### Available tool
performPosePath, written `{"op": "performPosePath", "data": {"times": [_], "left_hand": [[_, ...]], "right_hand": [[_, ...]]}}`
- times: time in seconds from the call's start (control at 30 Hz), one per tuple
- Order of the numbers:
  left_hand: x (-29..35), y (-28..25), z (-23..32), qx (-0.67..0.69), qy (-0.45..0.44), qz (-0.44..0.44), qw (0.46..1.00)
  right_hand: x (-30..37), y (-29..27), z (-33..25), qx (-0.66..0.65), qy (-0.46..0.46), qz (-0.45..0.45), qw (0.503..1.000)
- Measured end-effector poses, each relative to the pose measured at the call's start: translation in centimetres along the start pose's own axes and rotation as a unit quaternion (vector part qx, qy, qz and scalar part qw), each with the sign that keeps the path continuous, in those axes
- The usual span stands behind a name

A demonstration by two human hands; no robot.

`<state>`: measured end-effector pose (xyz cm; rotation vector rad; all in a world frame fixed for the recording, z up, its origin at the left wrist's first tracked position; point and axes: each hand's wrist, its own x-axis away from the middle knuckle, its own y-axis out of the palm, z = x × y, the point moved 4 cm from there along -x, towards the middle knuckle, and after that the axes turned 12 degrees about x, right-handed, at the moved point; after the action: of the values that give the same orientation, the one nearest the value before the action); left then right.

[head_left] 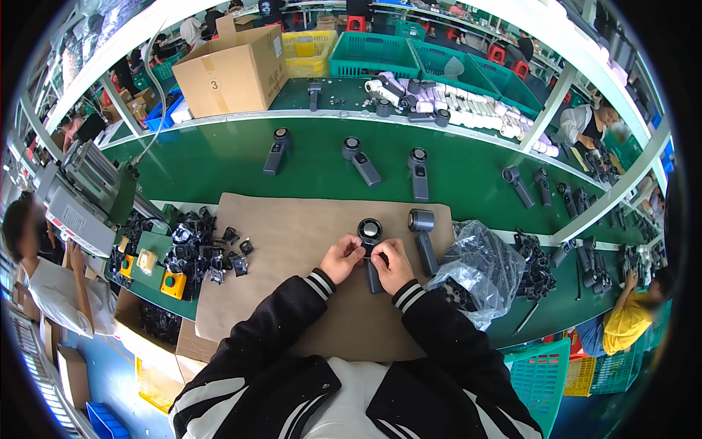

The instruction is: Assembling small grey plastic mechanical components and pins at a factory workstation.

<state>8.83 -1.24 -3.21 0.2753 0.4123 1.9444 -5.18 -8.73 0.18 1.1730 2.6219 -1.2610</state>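
Note:
A dark grey handheld fan (371, 229) lies in front of me on brown cardboard, its round head away from me and its handle toward me. My left hand (342, 259) is closed, thumb and fingertips pinching at the left of the fan's neck. From the other side my right hand (393, 265) is also closed, its fingertips on the neck just below the head. Any small part between the fingertips is hidden. Right of my right hand, a second grey fan (424, 241) lies with its head turned sideways.
Small black plastic parts (238, 260) lie on the cardboard (285, 219)'s left, beside a bigger pile. A clear plastic bag (486, 267) sits on the right. Several fans (360, 161) rest on the green belt (314, 186) beyond. A bench machine (80, 212) stands left; co-workers sit on both sides.

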Motion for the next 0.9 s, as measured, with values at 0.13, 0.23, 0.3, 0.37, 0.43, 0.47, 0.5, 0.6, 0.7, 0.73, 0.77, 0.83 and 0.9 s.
{"op": "performPosePath", "data": {"times": [0.13,0.23,0.3,0.37,0.43,0.47,0.5,0.6,0.7,0.73,0.77,0.83,0.9], "left_hand": [[0.6,0.6,0.1,-0.037,0.061,-0.002,0.997],[0.6,0.3,0.3,-0.042,0.047,0.003,0.998],[0.4,-0.2,0.3,-0.013,0.054,0.039,0.998],[0.6,-0.3,0.6,-0.011,0.042,0.052,0.998],[0.5,-0.3,0.8,-0.029,0.038,0.049,0.998],[0.5,-0.2,0.9,-0.052,0.050,0.045,0.996],[0.4,-0.2,1.0,-0.051,0.057,0.047,0.996],[0.4,0.0,1.3,-0.033,0.083,0.050,0.995],[0.6,0.2,1.6,-0.013,0.112,0.049,0.992],[0.6,0.3,1.7,-0.009,0.117,0.050,0.992],[0.7,0.3,1.8,-0.006,0.122,0.051,0.991],[1.0,0.4,1.9,-0.002,0.124,0.054,0.991],[1.3,0.3,1.8,-0.024,0.107,0.057,0.992]], "right_hand": [[0.4,-0.1,0.0,-0.014,0.021,-0.022,0.999],[0.2,-0.1,0.3,-0.022,-0.003,-0.060,0.998],[0.1,0.1,0.6,-0.033,-0.030,-0.095,0.994],[0.2,0.3,0.4,-0.033,-0.032,-0.060,0.997],[0.2,0.7,0.0,-0.030,-0.014,-0.031,0.999],[0.4,0.6,-0.3,-0.027,-0.012,0.003,1.000],[0.6,0.9,-0.6,-0.030,-0.001,-0.004,1.000],[0.8,0.9,-1.4,-0.013,0.037,0.046,0.998],[0.8,1.2,-0.6,-0.031,0.053,0.064,0.996],[0.9,1.4,-0.1,-0.055,0.054,0.065,0.995],[0.9,1.4,0.2,-0.079,0.054,0.067,0.993],[0.7,1.3,0.8,-0.104,0.057,0.067,0.991],[0.2,0.7,1.4,-0.178,0.087,0.035,0.980]]}}
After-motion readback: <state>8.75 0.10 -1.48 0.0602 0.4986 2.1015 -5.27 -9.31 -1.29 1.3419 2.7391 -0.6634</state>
